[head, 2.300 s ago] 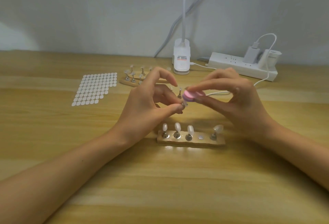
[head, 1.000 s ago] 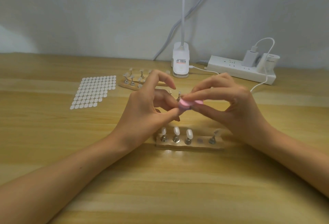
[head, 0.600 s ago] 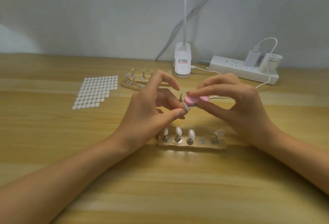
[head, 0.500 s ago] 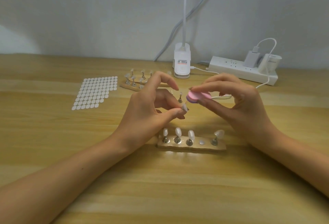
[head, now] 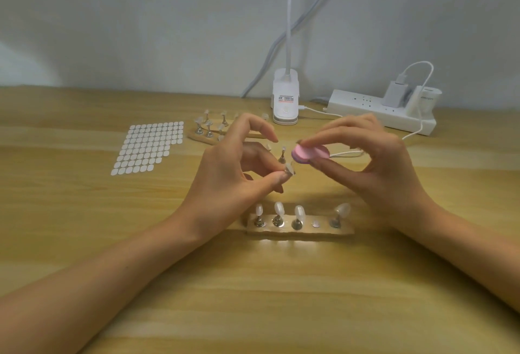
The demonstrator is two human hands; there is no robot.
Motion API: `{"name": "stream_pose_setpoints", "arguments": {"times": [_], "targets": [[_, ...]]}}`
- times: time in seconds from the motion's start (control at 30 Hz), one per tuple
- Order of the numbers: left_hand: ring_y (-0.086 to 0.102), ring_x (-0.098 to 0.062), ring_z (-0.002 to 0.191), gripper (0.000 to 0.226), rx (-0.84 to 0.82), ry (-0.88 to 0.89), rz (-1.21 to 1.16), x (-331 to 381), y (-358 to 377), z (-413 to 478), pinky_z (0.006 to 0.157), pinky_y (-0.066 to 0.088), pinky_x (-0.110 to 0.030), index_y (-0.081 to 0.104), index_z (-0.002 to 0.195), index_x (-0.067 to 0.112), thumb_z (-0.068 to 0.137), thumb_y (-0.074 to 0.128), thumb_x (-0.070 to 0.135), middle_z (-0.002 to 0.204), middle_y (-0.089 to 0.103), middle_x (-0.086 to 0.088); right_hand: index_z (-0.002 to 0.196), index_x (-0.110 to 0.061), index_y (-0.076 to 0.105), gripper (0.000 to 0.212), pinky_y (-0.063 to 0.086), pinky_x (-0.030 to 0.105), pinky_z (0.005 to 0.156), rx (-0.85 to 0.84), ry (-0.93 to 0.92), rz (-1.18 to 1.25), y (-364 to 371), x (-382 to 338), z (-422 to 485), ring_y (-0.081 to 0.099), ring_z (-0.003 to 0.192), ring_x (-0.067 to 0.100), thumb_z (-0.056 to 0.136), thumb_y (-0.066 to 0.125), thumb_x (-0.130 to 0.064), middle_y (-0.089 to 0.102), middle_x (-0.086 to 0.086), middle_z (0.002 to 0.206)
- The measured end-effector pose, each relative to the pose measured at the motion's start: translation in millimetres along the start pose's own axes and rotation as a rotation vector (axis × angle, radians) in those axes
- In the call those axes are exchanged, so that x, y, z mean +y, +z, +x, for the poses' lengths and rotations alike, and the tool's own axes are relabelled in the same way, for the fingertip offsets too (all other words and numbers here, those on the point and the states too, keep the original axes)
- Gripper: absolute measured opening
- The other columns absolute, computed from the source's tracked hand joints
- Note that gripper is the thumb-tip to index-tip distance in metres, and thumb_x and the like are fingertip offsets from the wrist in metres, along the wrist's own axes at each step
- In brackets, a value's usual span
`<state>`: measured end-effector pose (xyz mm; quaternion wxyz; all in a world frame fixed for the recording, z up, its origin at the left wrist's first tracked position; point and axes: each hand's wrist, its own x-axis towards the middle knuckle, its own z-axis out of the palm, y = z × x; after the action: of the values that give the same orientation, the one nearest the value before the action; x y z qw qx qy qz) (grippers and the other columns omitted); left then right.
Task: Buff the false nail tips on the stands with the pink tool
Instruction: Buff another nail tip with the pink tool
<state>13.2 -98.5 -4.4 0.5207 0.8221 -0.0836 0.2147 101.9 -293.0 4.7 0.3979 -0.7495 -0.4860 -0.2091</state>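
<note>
While its peg is mostly hidden inside the left grip (head: 225, 173), a nail tip (head: 289, 169) is pinched there; the pink tool (head: 309, 153), clasped in the right grip (head: 374, 165), is no longer touching it.

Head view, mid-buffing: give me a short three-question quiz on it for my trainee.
1. True or false: the right hand pinches the pink buffing tool while the left hand pinches a nail tip stand above the table.
2. How many nail tips stand upright on the near wooden base? A) three B) four C) five
3. Fill in: counting from the left, the empty slot on that base is the ____ one.

Key: 1 true; 2 B; 3 fourth.
</note>
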Motion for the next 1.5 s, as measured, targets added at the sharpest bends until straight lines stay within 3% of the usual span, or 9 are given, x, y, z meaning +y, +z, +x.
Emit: {"name": "stream_pose_setpoints", "arguments": {"times": [0.23, 0.37, 0.5, 0.63, 0.77, 0.9, 1.0, 1.3, 1.5], "targets": [[0.075, -0.010, 0.070, 0.040, 0.016, 0.005, 0.017, 1.4, 0.2, -0.3, 0.057, 0.051, -0.022, 0.046, 0.097, 0.023, 0.082, 0.081, 0.010, 0.075, 0.075, 0.005, 0.105, -0.030, 0.072, 0.022, 0.044, 0.042, 0.082, -0.029, 0.060, -0.026, -2.6, 2.0, 0.4, 0.057, 0.097, 0.019, 0.084, 0.068, -0.037, 0.070, -0.014, 0.100], [0.075, -0.012, 0.069, 0.040, 0.014, 0.004, -0.005, 1.5, 0.6, -0.4, 0.057, 0.051, -0.021, 0.046, 0.097, 0.022, 0.082, 0.082, 0.013, 0.075, 0.075, 0.003, 0.106, -0.024, 0.073, 0.023, 0.040, 0.029, 0.083, -0.080, -0.076, -0.018, 3.5, -1.3, -1.8, 0.058, 0.095, 0.019, 0.085, 0.070, -0.033, 0.071, -0.010, 0.100], [0.075, -0.010, 0.070, 0.040, 0.011, 0.000, 0.005, 0.5, -0.1, -0.4, 0.058, 0.053, -0.024, 0.047, 0.097, 0.023, 0.082, 0.080, 0.008, 0.076, 0.075, 0.004, 0.105, -0.030, 0.072, 0.022, 0.045, 0.044, 0.084, -0.012, 0.065, -0.023, -3.2, 3.9, 0.2, 0.059, 0.098, 0.012, 0.084, 0.068, -0.038, 0.070, -0.016, 0.100], [0.075, -0.010, 0.069, 0.038, 0.002, 0.021, 0.010, 0.6, 1.8, -1.0, 0.055, 0.051, -0.020, 0.047, 0.097, 0.020, 0.084, 0.081, 0.009, 0.074, 0.074, 0.003, 0.106, -0.027, 0.072, 0.021, 0.044, 0.033, 0.082, -0.068, -0.060, -0.002, 4.1, -2.3, -0.7, 0.059, 0.095, 0.012, 0.086, 0.069, -0.034, 0.069, -0.014, 0.100], [0.075, -0.010, 0.070, 0.039, -0.005, 0.011, 0.009, 0.6, 1.5, -1.2, 0.057, 0.052, -0.022, 0.047, 0.097, 0.021, 0.083, 0.080, 0.006, 0.075, 0.075, 0.004, 0.105, -0.030, 0.071, 0.020, 0.048, 0.045, 0.082, -0.002, 0.050, 0.008, -2.9, 0.1, 0.2, 0.060, 0.097, 0.013, 0.086, 0.068, -0.037, 0.070, -0.011, 0.099], [0.075, -0.012, 0.069, 0.036, -0.005, 0.010, -0.017, 0.2, 1.4, -0.3, 0.055, 0.049, -0.017, 0.047, 0.097, 0.018, 0.084, 0.081, 0.014, 0.074, 0.074, 0.002, 0.105, -0.028, 0.072, 0.021, 0.043, 0.028, 0.081, -0.073, -0.065, -0.010, 3.7, -4.8, -1.5, 0.057, 0.094, 0.019, 0.085, 0.070, -0.033, 0.070, -0.011, 0.099], [0.075, -0.013, 0.070, 0.038, 0.008, -0.029, -0.030, -1.6, 0.1, 0.4, 0.059, 0.055, -0.029, 0.047, 0.096, 0.020, 0.083, 0.080, 0.008, 0.076, 0.076, 0.002, 0.104, -0.033, 0.070, 0.020, 0.043, 0.041, 0.080, -0.006, 0.022, -0.058, -1.5, -0.5, 0.7, 0.055, 0.094, 0.021, 0.085, 0.068, -0.037, 0.070, -0.010, 0.097], [0.077, -0.016, 0.075, 0.036, -0.016, -0.058, -0.075, -0.7, 0.6, 1.7, 0.069, 0.056, -0.053, 0.048, 0.096, 0.018, 0.083, 0.080, 0.006, 0.077, 0.075, -0.001, 0.105, -0.029, 0.069, 0.021, 0.042, 0.035, 0.082, 0.013, -0.035, -0.020, -5.7, -1.3, 1.5, 0.053, 0.096, -0.003, 0.085, 0.069, -0.036, 0.067, -0.017, 0.099], [0.077, -0.017, 0.076, 0.035, -0.033, -0.069, -0.112, -1.0, 0.6, 1.4, 0.058, 0.053, -0.041, 0.048, 0.097, 0.013, 0.085, 0.078, 0.003, 0.076, 0.073, -0.003, 0.104, -0.031, 0.071, 0.019, 0.040, 0.035, 0.083, 0.006, -0.005, -0.016, -2.8, -0.9, 0.1, 0.058, 0.096, 0.015, 0.085, 0.070, -0.035, 0.072, -0.010, 0.099]]}}
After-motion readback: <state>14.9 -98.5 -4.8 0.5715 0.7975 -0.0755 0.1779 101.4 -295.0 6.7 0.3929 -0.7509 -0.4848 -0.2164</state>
